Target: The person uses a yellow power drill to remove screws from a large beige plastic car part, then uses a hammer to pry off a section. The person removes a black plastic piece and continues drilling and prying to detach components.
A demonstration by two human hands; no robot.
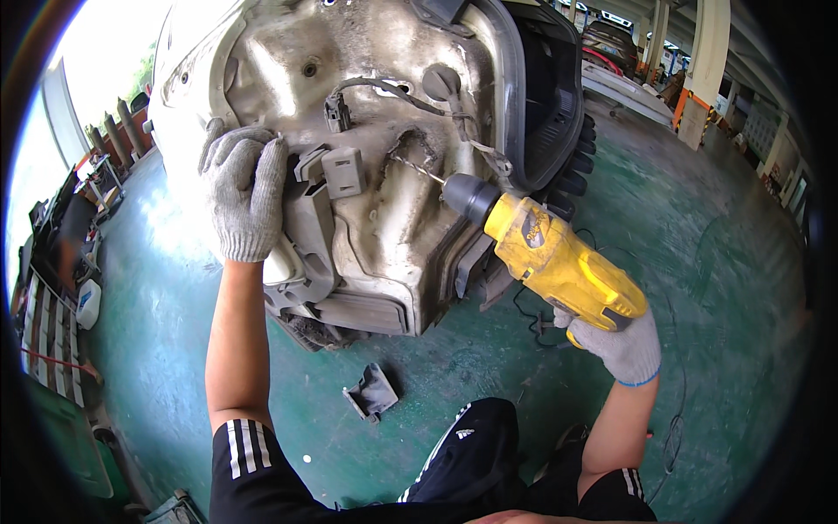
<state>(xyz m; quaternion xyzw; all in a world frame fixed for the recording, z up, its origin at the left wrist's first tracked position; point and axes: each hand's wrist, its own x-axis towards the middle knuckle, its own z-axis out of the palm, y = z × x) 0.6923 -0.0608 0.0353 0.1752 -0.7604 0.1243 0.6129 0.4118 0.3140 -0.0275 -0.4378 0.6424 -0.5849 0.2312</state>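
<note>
The right hand (623,346) holds the yellow drill (567,266) by its handle, partly hidden fingers curled around it. The bit (428,173) points at the car body (371,140). The left hand (244,188) rests there, fingers bent, slightly spread.

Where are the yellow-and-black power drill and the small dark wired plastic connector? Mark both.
Yellow-and-black power drill (560,264): head view, on its yellow body.
Small dark wired plastic connector (337,113): head view, on the middle of its housing.

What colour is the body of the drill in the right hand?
Yellow: the drill in the right hand shows best in the head view.
</note>
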